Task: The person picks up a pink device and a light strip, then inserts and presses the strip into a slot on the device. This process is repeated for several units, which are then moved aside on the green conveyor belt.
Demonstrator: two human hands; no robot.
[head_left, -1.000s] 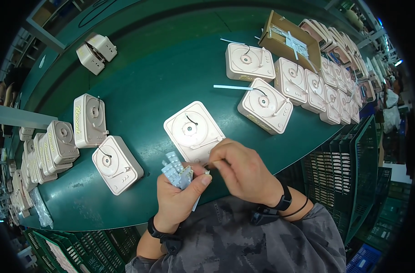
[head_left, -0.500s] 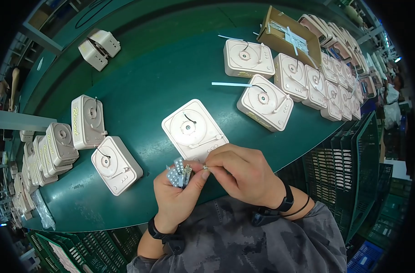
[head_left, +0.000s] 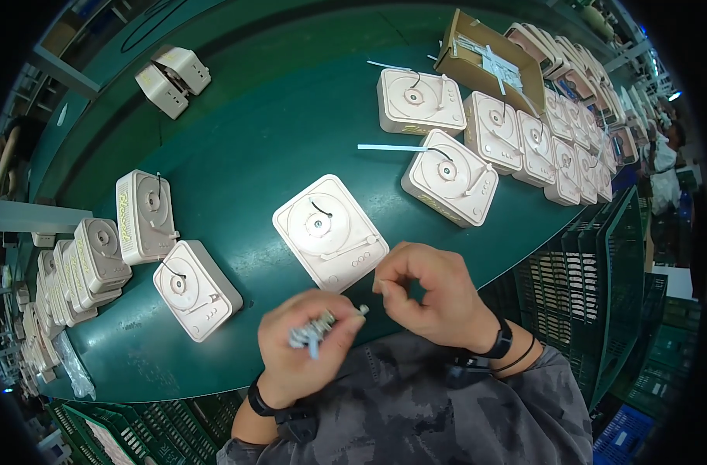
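Observation:
My left hand [head_left: 282, 363] is closed round a bundle of small pale-blue and metallic pieces [head_left: 304, 333]. A tiny light-coloured piece [head_left: 363, 309] shows at the tips of its thumb and forefinger. To its right, my right hand [head_left: 443, 298] is held apart, thumb and forefinger curled together; whatever they may hold is too small to make out. Just beyond both hands a pale pink housing shaped like a record player [head_left: 346, 229] lies face up on the green table [head_left: 237, 155], a short black wire standing from its disc.
More pink housings stand at left [head_left: 197, 291] and right [head_left: 450, 178], one with a pale-blue strip [head_left: 392, 147] on its wire. An open cardboard box [head_left: 458, 66] of such strips sits far right. Green crates [head_left: 582, 287] stand beside the table, and a clear plastic bag [head_left: 76, 368] lies at its left edge.
My hands have drawn apart: the right has moved right and slightly down, away from the left fingertips. My left hand has turned, so the bundle shows less.

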